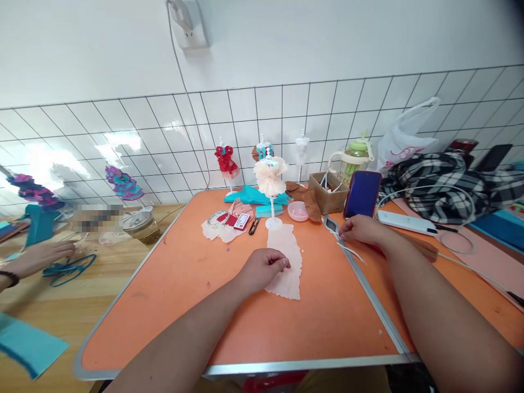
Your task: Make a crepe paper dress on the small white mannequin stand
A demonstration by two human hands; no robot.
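Near forearms (176, 333) reach across an orange table (135, 305) to a pale strip (284, 286).
The strip lies in front of the cream-dressed stand (270, 180), the left hand (260, 267) on it, fingers curled, pinch unclear; the right hand (360, 228) is by a white cord (352, 252), its grip hidden. The strip looks light, soft and easily torn, best taken by its lower corner.

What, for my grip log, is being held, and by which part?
Cannot be told: the left hand is over the pale strip, the right hand near the phone; no hold shows clearly.
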